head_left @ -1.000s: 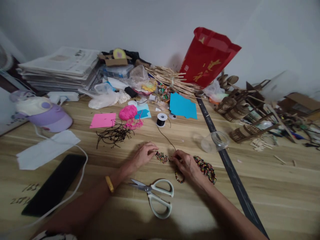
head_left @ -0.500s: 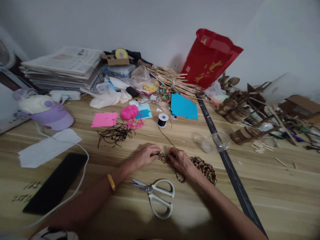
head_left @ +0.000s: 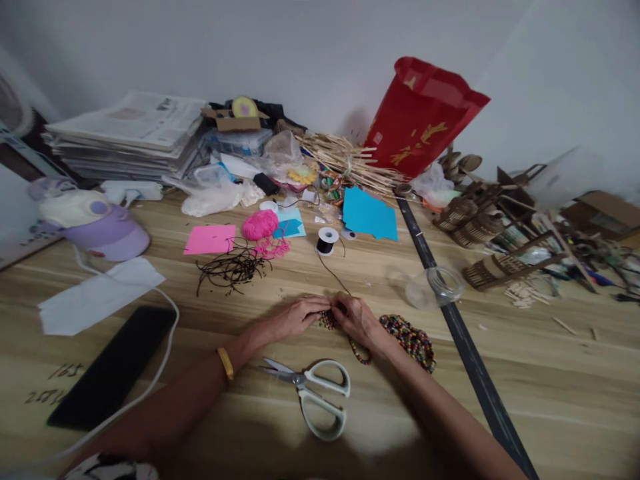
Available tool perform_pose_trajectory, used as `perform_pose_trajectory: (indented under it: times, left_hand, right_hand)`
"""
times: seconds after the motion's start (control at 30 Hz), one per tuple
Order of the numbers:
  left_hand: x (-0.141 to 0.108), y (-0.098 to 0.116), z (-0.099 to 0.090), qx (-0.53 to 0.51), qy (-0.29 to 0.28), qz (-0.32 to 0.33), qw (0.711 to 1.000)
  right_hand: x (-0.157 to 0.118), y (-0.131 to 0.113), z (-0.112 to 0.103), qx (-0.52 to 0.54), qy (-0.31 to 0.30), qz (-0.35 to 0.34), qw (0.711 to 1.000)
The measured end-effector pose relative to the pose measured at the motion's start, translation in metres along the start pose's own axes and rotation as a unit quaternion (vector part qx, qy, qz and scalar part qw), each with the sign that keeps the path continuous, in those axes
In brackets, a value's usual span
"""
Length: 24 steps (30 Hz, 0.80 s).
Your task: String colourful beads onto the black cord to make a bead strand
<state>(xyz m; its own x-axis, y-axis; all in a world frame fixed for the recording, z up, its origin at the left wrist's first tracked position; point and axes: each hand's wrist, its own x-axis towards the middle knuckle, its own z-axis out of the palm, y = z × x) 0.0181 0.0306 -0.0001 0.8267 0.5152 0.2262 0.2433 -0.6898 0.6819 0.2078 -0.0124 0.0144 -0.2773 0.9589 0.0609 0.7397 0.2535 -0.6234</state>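
Observation:
Small multicoloured beads point(head_left: 327, 320) lie bunched between my two hands. My left hand point(head_left: 299, 315) reaches in from the left, its closed fingertips meeting those of my right hand above the beads; what they pinch is too small to tell. My right hand point(head_left: 354, 319) is closed too, near the end of a dark cord point(head_left: 333, 272) that runs from a white spool point(head_left: 327, 241). A short beaded strand point(head_left: 359, 353) hangs out under my right hand. Beside my right wrist lies a coiled pile of beaded strings point(head_left: 410, 339).
Scissors point(head_left: 299, 379) with pale handles lie partly open in front of my hands. Black cord pieces point(head_left: 233, 267), pink yarn point(head_left: 260, 225) and a blue sheet point(head_left: 370, 213) are farther back. A clear round container point(head_left: 435, 287) stands right; a black phone-like slab point(head_left: 113, 367) lies left.
My left hand has moved right, and its fingertips now meet my right hand's. Fewer of the bunched beads show between the hands.

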Motion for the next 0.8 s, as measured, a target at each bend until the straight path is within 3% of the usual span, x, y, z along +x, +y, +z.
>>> perform_pose_trajectory:
  times: [0.47, 0.8]
  left_hand:
    - [0.001, 0.007, -0.007, -0.07, 0.033, -0.077, 0.994]
    - [0.003, 0.004, -0.003, -0.109, 0.106, -0.093, 0.984]
  right_hand:
    - [-0.004, 0.01, -0.003, 0.072, 0.001, -0.006, 0.997]
    - [-0.009, -0.005, -0.008, 0.141, 0.044, 0.028, 0.989]
